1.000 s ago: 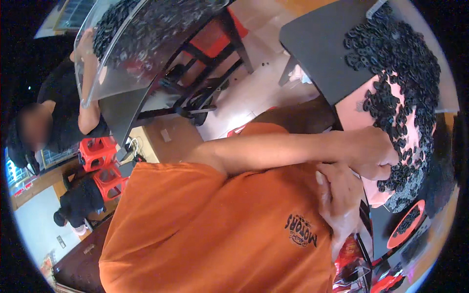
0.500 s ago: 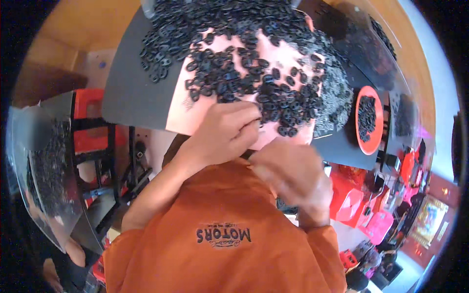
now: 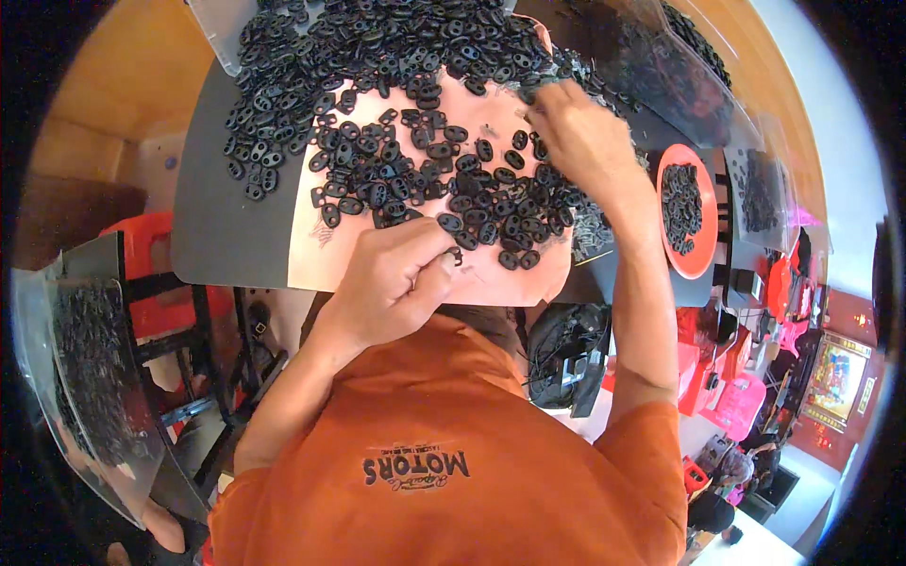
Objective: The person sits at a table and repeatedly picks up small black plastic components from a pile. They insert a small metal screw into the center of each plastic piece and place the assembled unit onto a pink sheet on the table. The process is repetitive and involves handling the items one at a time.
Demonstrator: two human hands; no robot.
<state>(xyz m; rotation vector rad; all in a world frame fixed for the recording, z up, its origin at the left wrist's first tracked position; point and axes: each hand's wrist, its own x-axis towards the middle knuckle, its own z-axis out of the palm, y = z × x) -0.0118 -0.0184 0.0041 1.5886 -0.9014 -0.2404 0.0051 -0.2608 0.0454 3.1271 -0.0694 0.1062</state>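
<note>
Black plastic pieces (image 3: 415, 141) are lying heaped across a pink mat (image 3: 528, 278), spread loose for picking. Left hand (image 3: 392, 283), at the mat's near edge, is curling and pinching one piece (image 3: 456, 255). Right hand (image 3: 580, 137), at the mat's far right, is reaching fingers-down into the heap; its grasp cannot be told.

A small assembly workshop — the grey worktop (image 3: 222, 236) at upper centre is heaped with identical small black plastic parts (image 3: 377, 57), more fill an orange tray (image 3: 703, 259) at right, and red plastic crates (image 3: 727, 387) crowd the lower right.
</note>
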